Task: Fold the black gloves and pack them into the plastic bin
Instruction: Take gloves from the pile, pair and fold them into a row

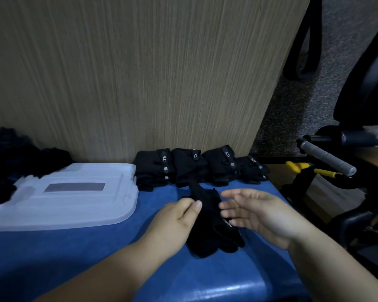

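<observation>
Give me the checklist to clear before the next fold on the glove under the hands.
1. Glove lies on the blue surface between both hands: ok.
2. Left hand has a hold, pinching the glove's left edge: ok.
3. Right hand is free, open beside the glove and holding nothing: ok.
4. Glove's far end is clear of the folded gloves rowed at the wooden panel: cannot tell, black against black.
5. Bin is open for packing: cannot tell; only a plastic lid shows, lying flat.
</observation>
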The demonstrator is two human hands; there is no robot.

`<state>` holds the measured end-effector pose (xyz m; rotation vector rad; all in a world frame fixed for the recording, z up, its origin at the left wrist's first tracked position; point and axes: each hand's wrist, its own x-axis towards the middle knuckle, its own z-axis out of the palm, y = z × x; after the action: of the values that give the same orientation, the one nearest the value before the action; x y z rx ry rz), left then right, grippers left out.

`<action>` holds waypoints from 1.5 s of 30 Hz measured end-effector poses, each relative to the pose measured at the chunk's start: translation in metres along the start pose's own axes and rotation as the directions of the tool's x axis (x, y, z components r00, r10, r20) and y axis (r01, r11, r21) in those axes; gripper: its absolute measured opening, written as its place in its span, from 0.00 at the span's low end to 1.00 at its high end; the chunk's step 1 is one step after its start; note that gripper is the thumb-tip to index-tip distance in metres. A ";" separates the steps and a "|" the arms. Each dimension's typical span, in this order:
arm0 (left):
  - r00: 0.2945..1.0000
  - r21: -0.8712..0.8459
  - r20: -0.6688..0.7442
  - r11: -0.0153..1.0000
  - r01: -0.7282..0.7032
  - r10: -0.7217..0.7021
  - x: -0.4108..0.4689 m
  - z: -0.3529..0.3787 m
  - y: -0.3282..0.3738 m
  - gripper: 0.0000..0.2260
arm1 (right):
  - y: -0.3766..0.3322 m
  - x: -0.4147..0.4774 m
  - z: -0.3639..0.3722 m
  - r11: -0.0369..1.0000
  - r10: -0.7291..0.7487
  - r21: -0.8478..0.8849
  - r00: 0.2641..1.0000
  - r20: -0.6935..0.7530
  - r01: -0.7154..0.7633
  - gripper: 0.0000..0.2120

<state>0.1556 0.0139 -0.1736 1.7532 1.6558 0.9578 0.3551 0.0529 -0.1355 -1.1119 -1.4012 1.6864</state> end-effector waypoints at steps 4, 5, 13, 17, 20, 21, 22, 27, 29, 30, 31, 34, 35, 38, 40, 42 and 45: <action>0.981 -0.146 -0.014 0.971 0.189 -0.193 0.002 -0.004 0.003 0.17 | 0.009 0.006 0.005 0.962 -0.101 -0.266 0.986 -0.130 0.064 0.08; 0.976 -0.153 -0.026 0.966 0.210 -0.216 0.003 -0.004 0.003 0.14 | 0.010 0.008 0.005 0.937 -0.124 -0.344 0.976 -0.179 0.056 0.07; 0.965 -0.249 0.007 0.934 0.255 -0.262 0.005 -0.002 0.000 0.17 | 0.023 0.015 0.001 0.697 -0.072 -0.694 0.945 -0.320 -0.182 0.17; 0.983 -0.246 0.014 0.953 0.179 -0.181 0.003 0.000 -0.005 0.21 | 0.021 0.016 0.010 0.799 -0.064 -0.590 0.959 -0.275 -0.116 0.15; 0.993 -0.201 -0.036 0.974 0.105 -0.114 -0.001 -0.002 -0.004 0.16 | 0.022 0.019 0.015 0.873 -0.120 -0.487 0.952 -0.282 -0.035 0.15; 0.994 -0.179 -0.051 0.980 0.086 -0.096 -0.003 -0.004 -0.005 0.13 | 0.023 0.021 0.016 0.882 -0.140 -0.470 0.947 -0.290 -0.013 0.15; 0.994 -0.147 -0.067 0.987 0.071 -0.081 -0.003 -0.005 -0.006 0.12 | 0.023 0.022 0.017 0.892 -0.156 -0.452 0.944 -0.289 0.008 0.13; 0.995 0.058 -0.098 0.998 0.035 -0.029 -0.009 -0.007 -0.014 0.11 | 0.028 0.026 0.022 0.880 -0.200 -0.470 0.950 -0.238 0.067 0.11; 0.993 0.123 -0.117 0.992 0.007 0.008 -0.012 -0.008 -0.015 0.11 | 0.033 0.029 0.022 0.862 -0.211 -0.502 0.953 -0.217 0.077 0.11; 0.991 0.157 -0.130 0.988 -0.010 0.030 -0.013 -0.009 -0.015 0.10 | 0.035 0.030 0.022 0.853 -0.216 -0.516 0.953 -0.211 0.079 0.12; 0.989 0.187 -0.137 0.982 -0.020 0.046 -0.015 -0.010 -0.015 0.09 | 0.037 0.031 0.021 0.845 -0.220 -0.528 0.954 -0.205 0.082 0.12; 0.987 0.282 -0.139 0.959 -0.036 0.078 -0.018 -0.013 -0.011 0.02 | 0.040 0.034 0.021 0.844 -0.233 -0.525 0.956 -0.178 0.108 0.12; 0.987 0.332 -0.134 0.942 -0.041 0.090 -0.019 -0.013 -0.010 0.02 | 0.041 0.035 0.020 0.835 -0.238 -0.539 0.957 -0.167 0.113 0.12; 0.987 0.451 -0.116 0.891 -0.051 0.115 -0.018 -0.013 -0.012 0.08 | 0.043 0.038 0.019 0.785 -0.225 -0.612 0.963 -0.146 0.090 0.12; 0.979 0.446 -0.108 0.889 -0.107 0.171 -0.018 -0.014 -0.014 0.08 | 0.042 0.037 0.019 0.751 -0.249 -0.654 0.958 -0.146 0.095 0.12; 0.969 0.402 -0.043 0.892 -0.205 0.242 -0.017 -0.013 -0.018 0.14 | 0.038 0.034 0.020 0.680 -0.326 -0.719 0.937 -0.123 0.143 0.15; 0.954 0.353 0.147 0.887 -0.298 0.262 -0.013 -0.011 -0.024 0.20 | 0.033 0.032 0.019 0.525 -0.462 -0.798 0.887 0.023 0.294 0.16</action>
<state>0.1319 0.0023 -0.1878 2.3058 1.6289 0.6935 0.3255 0.0675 -0.1733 -1.2252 -2.1490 0.5667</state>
